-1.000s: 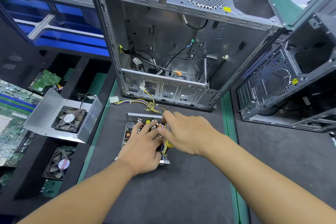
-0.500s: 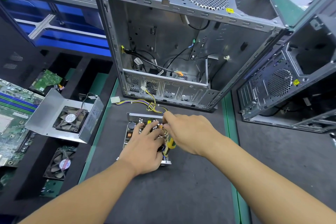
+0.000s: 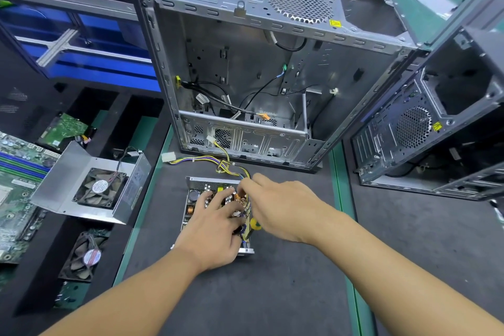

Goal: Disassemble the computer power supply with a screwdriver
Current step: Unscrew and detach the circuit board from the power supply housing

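An open grey steel computer case stands at 12 o'clock, loose black cables hanging inside it. A second, darker metal computer case lies tilted at 3 o'clock, just beside the first. At 9 o'clock a large green motherboard runs off the picture's edge, and a small green circuit board sits near it at 10 o'clock. A loose black square fan lies at 8 o'clock. A dark grey mat covers the bench at 6 o'clock.
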